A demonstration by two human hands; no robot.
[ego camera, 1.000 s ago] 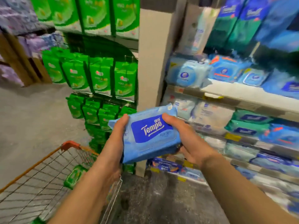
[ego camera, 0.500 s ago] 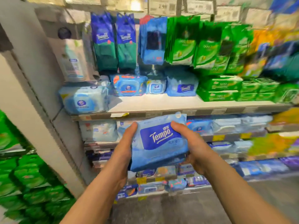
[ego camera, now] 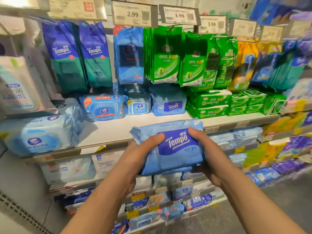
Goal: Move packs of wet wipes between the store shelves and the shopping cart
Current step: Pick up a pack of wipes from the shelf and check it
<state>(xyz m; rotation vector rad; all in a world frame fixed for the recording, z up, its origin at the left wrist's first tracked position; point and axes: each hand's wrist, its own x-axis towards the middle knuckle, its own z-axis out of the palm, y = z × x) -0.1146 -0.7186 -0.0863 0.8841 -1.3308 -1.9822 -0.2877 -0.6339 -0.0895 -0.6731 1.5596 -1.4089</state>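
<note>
While both hands grip the Tempo pack point(ego camera: 170, 149), white shelf point(ego camera: 114, 129) behind, stocked aisle

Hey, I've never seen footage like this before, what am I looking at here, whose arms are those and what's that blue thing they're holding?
There is no machine here. A person wears a wide-angle camera on their head, so you see their own two bare arms reaching forward. That is the only view.

The left hand and right hand grip a blue Tempo pack of wet wipes by its two ends, in front of a white store shelf.

On that shelf stand a matching Tempo pack, other blue wipe packs and stacked green packs. More packs hang above, under price tags. The picture is blurred towards the edges.
</note>
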